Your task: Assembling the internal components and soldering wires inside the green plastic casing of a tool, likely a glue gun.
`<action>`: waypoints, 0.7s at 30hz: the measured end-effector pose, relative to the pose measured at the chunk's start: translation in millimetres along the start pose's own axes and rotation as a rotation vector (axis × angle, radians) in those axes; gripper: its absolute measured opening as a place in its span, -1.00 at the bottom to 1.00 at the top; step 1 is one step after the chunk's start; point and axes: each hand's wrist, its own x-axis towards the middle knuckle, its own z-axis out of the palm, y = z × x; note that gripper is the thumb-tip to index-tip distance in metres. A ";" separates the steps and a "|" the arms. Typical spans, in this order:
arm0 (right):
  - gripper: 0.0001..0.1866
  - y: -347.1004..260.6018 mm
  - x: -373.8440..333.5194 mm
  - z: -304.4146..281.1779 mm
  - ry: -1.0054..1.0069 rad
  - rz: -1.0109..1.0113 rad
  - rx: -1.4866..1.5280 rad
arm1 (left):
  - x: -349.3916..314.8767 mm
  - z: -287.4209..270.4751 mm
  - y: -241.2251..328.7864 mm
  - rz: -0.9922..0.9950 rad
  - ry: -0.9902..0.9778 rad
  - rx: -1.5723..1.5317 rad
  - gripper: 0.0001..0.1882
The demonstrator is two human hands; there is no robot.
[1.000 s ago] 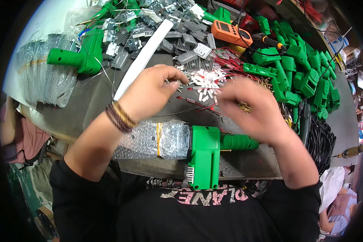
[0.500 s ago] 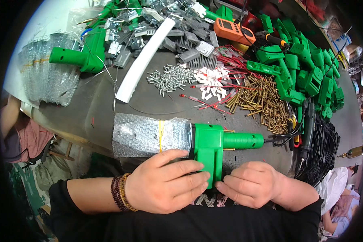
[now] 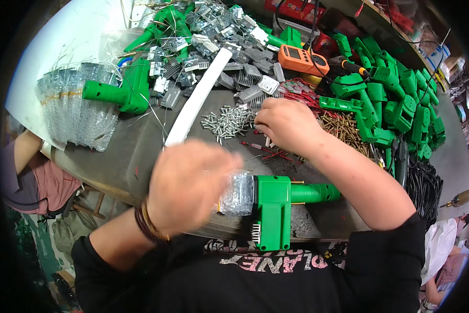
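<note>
A green plastic tool housing (image 3: pixel 274 208) with a round handle lies at the table's near edge, a bubble-wrapped section (image 3: pixel 238 195) joined to its left side. Two brass screws stick out beside the handle. My left hand (image 3: pixel 187 190) is blurred above the bubble wrap and hides most of it; its fingers cannot be made out. Farther away, my right hand (image 3: pixel 289 125) reaches over the small white pieces and covers most of them. Its fingers are bent and drawn together beside a pile of short silver screws (image 3: pixel 226 122); anything between them is hidden.
A white curved strip (image 3: pixel 200 99) lies left of the silver screws. Long brass screws (image 3: pixel 344 130) and red wires sit right of my hand. Green housings (image 3: pixel 401 94), grey metal blocks (image 3: pixel 245 70), an orange meter (image 3: pixel 302 60) and black cables (image 3: pixel 422 185) crowd the back and right.
My right hand has moved from beside the housing up to the small-parts piles. The left hand has lifted off the housing and shifted left over the bubble wrap.
</note>
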 end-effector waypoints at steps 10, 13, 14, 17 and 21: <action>-0.83 -0.4 8.6 16.6 0.017 -0.109 -0.162 | 24.8 38.8 -47.3 -0.515 -0.342 0.098 -0.84; -0.84 1.5 -4.8 -8.9 0.020 0.026 0.047 | 25.7 43.9 -47.3 -0.435 -0.292 0.080 -0.86; -0.86 -4.5 -9.5 -27.1 -0.026 0.150 0.227 | 27.9 41.7 -45.0 -0.493 -0.251 -0.046 -0.87; -0.87 -25.7 -49.0 -72.0 0.140 0.155 0.768 | 26.2 39.1 -25.8 -0.696 -0.133 -0.521 -0.89; -0.77 -145.6 47.9 -187.1 -0.350 1.025 0.295 | 60.8 60.8 2.1 -0.225 -0.256 -0.590 -0.89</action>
